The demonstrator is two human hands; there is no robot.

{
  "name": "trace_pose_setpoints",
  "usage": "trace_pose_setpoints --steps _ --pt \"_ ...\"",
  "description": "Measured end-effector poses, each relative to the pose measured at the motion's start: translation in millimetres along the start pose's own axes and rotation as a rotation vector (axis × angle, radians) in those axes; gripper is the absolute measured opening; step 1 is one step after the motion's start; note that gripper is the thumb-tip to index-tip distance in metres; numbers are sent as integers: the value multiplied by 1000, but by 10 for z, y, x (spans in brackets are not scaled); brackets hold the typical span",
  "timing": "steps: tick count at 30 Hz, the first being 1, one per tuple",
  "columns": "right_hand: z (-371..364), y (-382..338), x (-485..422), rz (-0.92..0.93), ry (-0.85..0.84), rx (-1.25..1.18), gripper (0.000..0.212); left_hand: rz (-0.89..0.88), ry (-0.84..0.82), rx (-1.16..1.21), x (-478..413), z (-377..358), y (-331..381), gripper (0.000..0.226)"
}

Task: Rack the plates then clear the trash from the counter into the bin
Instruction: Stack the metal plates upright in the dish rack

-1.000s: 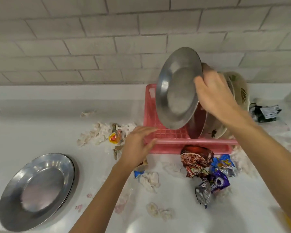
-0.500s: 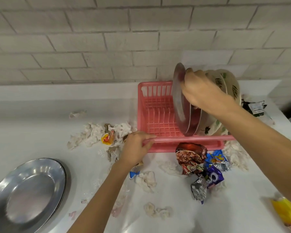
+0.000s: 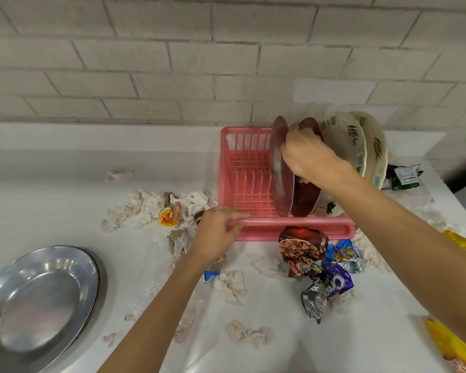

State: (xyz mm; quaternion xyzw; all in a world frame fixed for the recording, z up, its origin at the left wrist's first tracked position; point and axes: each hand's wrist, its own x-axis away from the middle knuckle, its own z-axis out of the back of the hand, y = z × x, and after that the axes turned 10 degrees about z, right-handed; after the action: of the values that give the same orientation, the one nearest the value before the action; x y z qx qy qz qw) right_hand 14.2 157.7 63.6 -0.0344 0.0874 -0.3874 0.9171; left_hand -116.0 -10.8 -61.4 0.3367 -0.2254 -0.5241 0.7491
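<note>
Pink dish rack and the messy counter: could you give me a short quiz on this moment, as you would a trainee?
1. True or false: the left hand grips the front rim of the pink dish rack.
2. The right hand holds: A) a steel plate standing in the rack, B) a mug, C) a sponge.
3. Fill in: the stacked steel plates lie flat on the ____ side of the counter.
Key: 1 true; 2 A; 3 left.

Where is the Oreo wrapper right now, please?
In the head view, the Oreo wrapper lies on the counter, right of centre, just this side of the red snack bag and beside a silver wrapper.
</note>
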Motion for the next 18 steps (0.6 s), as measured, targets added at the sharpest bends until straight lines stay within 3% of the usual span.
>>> trace_pose_setpoints --steps 14,18 --pt "242 -31 60 12 -30 86 47 9 -17 35 -5 -5 -13 29" --pt "276 -83 159 23 -75 90 64 26 -28 33 -5 -9 -7 29"
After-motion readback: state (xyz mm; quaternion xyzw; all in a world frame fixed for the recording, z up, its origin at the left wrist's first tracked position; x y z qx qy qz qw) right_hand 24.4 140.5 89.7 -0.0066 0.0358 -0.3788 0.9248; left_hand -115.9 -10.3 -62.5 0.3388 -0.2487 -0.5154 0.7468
